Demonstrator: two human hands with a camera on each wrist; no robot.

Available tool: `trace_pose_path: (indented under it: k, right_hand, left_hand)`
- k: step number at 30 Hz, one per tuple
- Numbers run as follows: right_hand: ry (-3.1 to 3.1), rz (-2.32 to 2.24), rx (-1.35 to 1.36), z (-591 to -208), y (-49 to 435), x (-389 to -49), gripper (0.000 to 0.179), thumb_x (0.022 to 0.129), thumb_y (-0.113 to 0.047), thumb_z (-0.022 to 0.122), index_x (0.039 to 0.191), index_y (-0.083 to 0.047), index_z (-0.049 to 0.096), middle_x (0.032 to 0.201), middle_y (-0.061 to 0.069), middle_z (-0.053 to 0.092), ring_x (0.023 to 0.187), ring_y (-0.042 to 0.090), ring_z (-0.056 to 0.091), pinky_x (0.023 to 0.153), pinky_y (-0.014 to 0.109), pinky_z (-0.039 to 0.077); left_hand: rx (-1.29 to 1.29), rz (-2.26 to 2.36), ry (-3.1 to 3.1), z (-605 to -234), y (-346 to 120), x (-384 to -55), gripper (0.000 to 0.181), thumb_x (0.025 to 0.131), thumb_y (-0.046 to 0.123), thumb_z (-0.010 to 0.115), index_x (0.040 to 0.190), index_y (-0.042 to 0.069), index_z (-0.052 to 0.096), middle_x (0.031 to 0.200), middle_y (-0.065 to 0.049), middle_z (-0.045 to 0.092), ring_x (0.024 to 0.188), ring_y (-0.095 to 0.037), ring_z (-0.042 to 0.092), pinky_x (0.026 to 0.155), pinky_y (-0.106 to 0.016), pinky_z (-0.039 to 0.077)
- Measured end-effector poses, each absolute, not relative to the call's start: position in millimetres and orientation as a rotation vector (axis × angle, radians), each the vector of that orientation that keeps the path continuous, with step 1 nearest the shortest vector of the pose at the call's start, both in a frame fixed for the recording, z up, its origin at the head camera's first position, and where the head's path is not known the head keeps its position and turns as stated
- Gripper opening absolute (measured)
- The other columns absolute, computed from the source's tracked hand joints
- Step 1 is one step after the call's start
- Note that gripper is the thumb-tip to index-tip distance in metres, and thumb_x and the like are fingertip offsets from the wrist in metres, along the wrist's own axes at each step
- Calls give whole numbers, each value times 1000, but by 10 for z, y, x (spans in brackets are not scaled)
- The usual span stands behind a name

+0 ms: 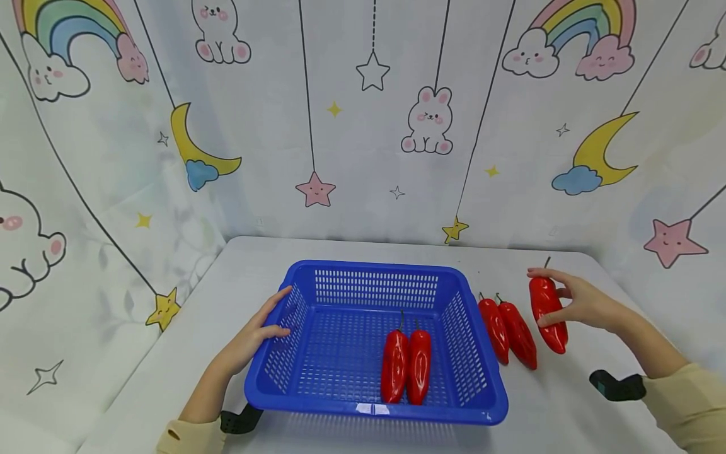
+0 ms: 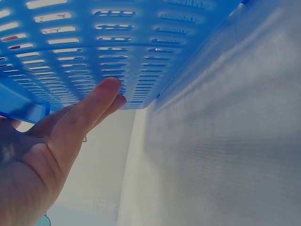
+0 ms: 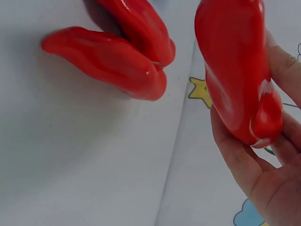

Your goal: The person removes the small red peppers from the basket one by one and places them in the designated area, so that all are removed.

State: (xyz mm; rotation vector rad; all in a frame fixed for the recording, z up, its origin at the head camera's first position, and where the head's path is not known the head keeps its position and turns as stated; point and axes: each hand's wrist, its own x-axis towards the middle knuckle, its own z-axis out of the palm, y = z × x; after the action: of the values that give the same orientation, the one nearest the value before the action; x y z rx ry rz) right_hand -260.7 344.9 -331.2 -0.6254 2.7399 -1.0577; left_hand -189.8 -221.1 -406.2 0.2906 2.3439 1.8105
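A blue plastic basket (image 1: pixel 368 410) sits at the table's middle with two red peppers inside, a left one (image 1: pixel 394 367) and a right one (image 1: pixel 419 367). My left hand (image 1: pixel 249 340) grips its left rim; in the left wrist view, fingers of that hand (image 2: pixel 61 136) lie along the slotted outer wall (image 2: pixel 113 28). To the right of the basket, my right hand (image 1: pixel 584 302) holds a glossy red pepper (image 1: pixel 546 309) between thumb and fingers, above the table. The right wrist view shows this pepper (image 3: pixel 235 61) close up, fingers around its stem end.
Two more red peppers, one (image 1: pixel 493 329) by the basket's right wall and another (image 1: pixel 517 335) beside it, lie on the white table (image 1: pixel 578 403). A cloth printed with cartoon rabbits, moons and stars (image 1: pixel 363 164) hangs behind. Black straps (image 1: pixel 617 386) are on both wrists.
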Motion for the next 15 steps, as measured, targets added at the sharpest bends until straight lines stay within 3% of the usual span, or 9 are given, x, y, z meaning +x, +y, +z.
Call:
trace_pose_path:
  k: [15]
  right_hand:
    - [2745, -1040, -606, -3557, 3492, -2685, 92, 65, -11, 80, 138, 3, 26, 130, 34, 32, 106, 60, 38, 62, 41, 53]
  left_hand:
    - [297, 1811, 2349, -4071, -2211, -1900, 71, 85, 16, 52, 145, 31, 18, 152, -12, 6, 132, -42, 19, 95, -60, 28]
